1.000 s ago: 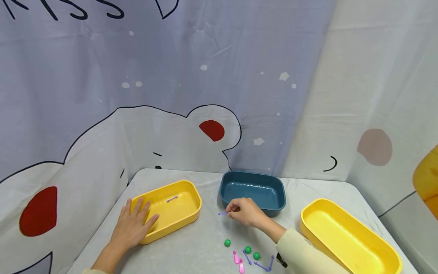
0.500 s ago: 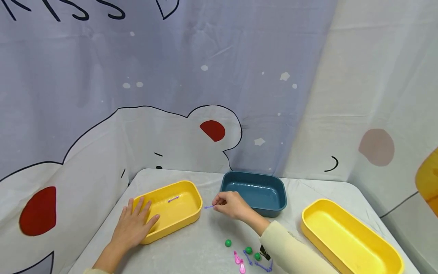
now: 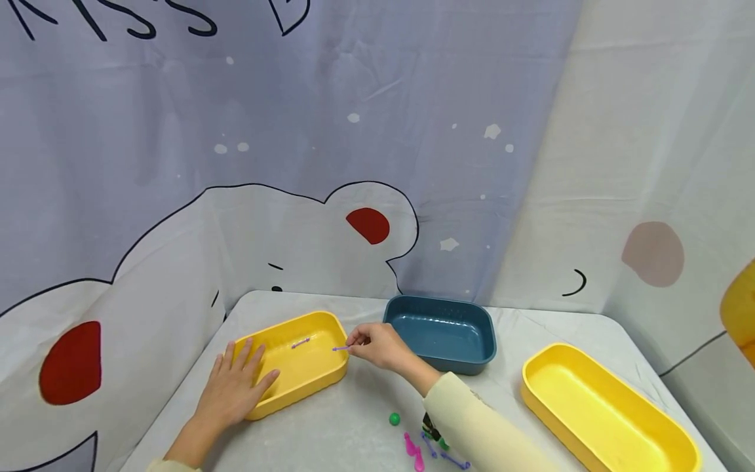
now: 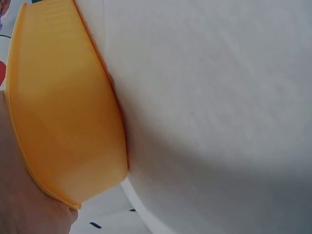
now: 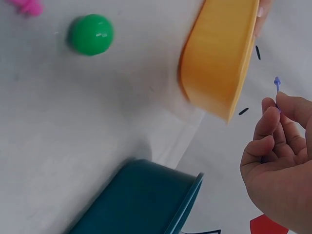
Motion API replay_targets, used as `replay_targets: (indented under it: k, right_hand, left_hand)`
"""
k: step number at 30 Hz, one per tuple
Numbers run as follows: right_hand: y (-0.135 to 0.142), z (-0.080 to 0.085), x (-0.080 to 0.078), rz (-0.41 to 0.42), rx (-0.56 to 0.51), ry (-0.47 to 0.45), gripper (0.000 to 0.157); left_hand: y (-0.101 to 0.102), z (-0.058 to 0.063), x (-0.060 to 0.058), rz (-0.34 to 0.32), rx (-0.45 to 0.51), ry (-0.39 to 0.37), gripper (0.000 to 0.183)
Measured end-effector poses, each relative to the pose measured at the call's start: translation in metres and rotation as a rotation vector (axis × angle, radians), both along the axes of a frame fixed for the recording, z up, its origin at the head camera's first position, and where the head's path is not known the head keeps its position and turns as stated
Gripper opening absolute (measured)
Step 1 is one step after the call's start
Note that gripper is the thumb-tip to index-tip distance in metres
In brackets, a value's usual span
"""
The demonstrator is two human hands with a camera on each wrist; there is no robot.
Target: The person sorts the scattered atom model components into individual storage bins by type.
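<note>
My right hand (image 3: 382, 347) pinches a small purple stick (image 3: 340, 349) with knobbed ends between thumb and fingertips, just over the right rim of the left yellow tray (image 3: 307, 387). In the right wrist view, one end of that stick (image 5: 277, 83) sticks out from the pinch. A similar purple stick (image 3: 300, 342) lies on the tray's floor. At the tray's left end rests my left hand (image 3: 232, 387), fingers spread and straight over the rim. Only part of the left hand (image 4: 24, 195) shows beside the tray wall in the left wrist view.
A dark teal tray (image 3: 439, 362) stands just right of my right hand. Farther right is a second yellow tray (image 3: 613, 406). Near the front lie a green ball (image 3: 394, 419), pink pin-shaped pieces (image 3: 409, 446) and more purple sticks (image 3: 454, 461), partly covered by the right sleeve (image 3: 472, 419).
My right hand has moved left with the purple stick, from in front of the teal tray to the left yellow tray's rim. The left hand has stayed in place.
</note>
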State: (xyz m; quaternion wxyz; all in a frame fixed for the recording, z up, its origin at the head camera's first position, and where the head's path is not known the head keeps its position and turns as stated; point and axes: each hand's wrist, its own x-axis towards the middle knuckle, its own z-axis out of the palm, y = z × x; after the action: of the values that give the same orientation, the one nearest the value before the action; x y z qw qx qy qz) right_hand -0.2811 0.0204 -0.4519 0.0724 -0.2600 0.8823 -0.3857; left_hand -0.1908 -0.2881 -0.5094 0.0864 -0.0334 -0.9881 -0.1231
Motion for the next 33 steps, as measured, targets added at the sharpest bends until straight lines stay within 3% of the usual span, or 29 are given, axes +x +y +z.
replay_targets:
  k: [11,25,33]
  right_hand:
    - [-0.026,0.003,-0.007,-0.021,-0.041,-0.044,0.004]
    - [-0.046,-0.01,-0.023,-0.116,-0.085,-0.123,0.004]
    - [-0.059,-0.011,-0.027,-0.128,-0.113,-0.136,0.005]
  left_hand:
    - [0.0,-0.001,0.0,-0.004,-0.008,0.026,0.08]
    - [0.001,-0.003,0.001,-0.004,-0.015,0.04,0.078]
    - [0.001,-0.003,0.0,0.002,-0.036,0.051,0.077]
